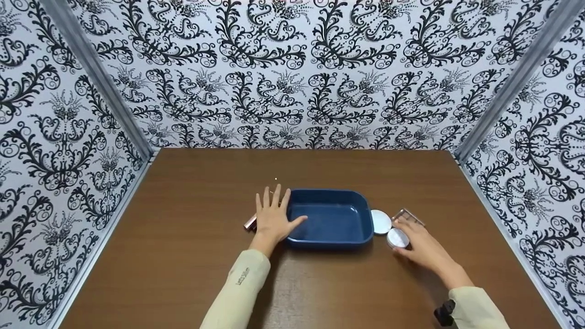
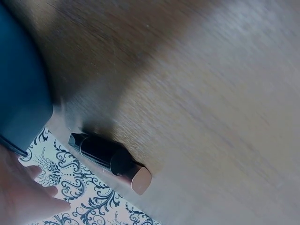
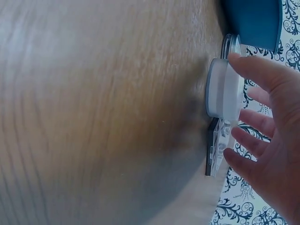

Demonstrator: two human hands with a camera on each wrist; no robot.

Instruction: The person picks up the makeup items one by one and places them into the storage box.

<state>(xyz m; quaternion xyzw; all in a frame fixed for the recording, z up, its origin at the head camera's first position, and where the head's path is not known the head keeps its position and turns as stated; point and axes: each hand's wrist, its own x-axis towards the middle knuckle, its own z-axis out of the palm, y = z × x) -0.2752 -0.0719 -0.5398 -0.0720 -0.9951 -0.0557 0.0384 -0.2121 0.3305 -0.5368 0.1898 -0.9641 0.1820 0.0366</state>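
Splays left hand (image 1: 273,222), fingers apart, at the left rim of a deep blue rectangular dish (image 1: 327,224); brackets a squat round white jar (image 1: 397,239) with right hand (image 1: 426,246).
Could bump the flat round white case (image 1: 380,222) by closing too broadly, or drop the jar through loose pinching, with grip impossible to confirm here. Right of the dish, faces upward, round with no long axis; in the dish's case, stretches left to right.
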